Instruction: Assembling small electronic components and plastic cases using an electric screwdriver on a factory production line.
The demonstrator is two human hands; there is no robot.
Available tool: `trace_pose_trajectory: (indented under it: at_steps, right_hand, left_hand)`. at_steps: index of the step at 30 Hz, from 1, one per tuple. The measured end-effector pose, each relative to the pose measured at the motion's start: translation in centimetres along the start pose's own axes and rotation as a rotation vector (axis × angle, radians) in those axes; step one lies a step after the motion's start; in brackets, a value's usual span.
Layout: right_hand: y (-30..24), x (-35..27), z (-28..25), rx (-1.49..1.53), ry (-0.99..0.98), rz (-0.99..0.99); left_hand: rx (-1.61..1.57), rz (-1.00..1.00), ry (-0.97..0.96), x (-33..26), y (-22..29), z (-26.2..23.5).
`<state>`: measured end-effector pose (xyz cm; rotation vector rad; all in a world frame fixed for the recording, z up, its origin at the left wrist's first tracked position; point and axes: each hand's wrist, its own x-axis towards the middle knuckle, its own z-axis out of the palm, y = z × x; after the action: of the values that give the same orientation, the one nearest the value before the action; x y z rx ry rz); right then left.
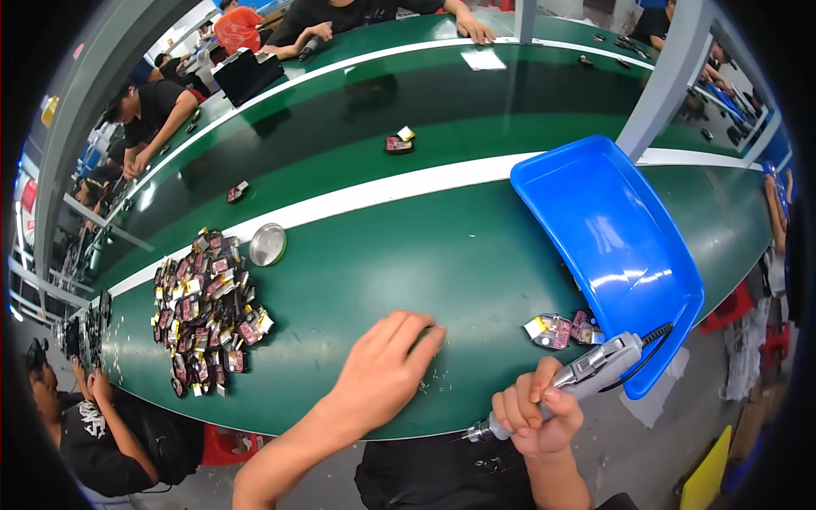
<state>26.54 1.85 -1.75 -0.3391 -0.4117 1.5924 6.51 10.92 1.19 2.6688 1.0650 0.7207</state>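
Head view: one grey powered driver (pixel 605 360), gripped in the right hand (pixel 541 412), fingers wrapped round its barrel. Long axis: slanting, tip at lower left by the near edge of the green bench (pixel 365 246), tail at upper right, overlapping the blue tray (pixel 616 246) in view.

One left hand (pixel 374 378), over the bench, left of the driver: fingers bent, forefinger and thumb tips close together, a narrow gap behind them. No object seen there; whether something tiny is pinched, cannot tell.

White slivers (pixel 436 382), scattered on the bench just right of the left thumb, between both hands, the left nearer.

Pair of small dark units (pixel 553 332), beside the tray: directly beyond the right fingers, well right of the left ones.

Heap of similar units (pixel 206 308): well left of the left hand. Round metal dish (pixel 268 244): beside the heap's far right edge.
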Motion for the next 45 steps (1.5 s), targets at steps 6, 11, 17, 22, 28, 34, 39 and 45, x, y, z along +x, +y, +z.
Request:
trace_pose_trajectory:
  at_steps: [6, 11, 17, 22, 28, 34, 39, 45]
  right_hand:
    - [0.1, -0.2, 0.3, 0.008, -0.021, 0.006]
    - [-0.1, -0.1, 0.5, -0.040, -0.012, 0.023]
    - [-0.3, -0.3, 0.0, -0.054, 0.010, -0.013]
    - [-0.3, 0.6, 2.6, 0.014, -0.035, -0.074]
    - [0.3, 1.9, 6.4, 0.072, -0.086, -0.220]
    - [1.7, 2.4, 7.1, 0.039, -0.098, -0.242]
    - [1.8, 2.4, 7.3, 0.002, -0.101, -0.270]
    - [1.4, 2.3, 7.0, -0.104, -0.114, -0.277]
  left_hand:
    - [0.164, 0.187, -0.100, 1.3, 0.2, 0.6]
    - [0.203, 0.254, -0.154, 1.9, -0.2, 0.4]
    - [-0.146, -0.103, 0.029, -1.0, 0.8, -1.0]
    - [-0.445, -0.290, 0.176, -5.8, 3.2, -2.4]
    - [-1.315, -0.523, 0.391, -8.0, 5.4, -0.5]
    - [-1.668, -0.563, 0.458, -8.9, 6.1, 0.0]
    - [-1.513, -0.594, 0.432, -9.0, 6.2, 0.1]
    - [-0.791, -0.391, 0.454, -8.3, 5.7, 0.3]
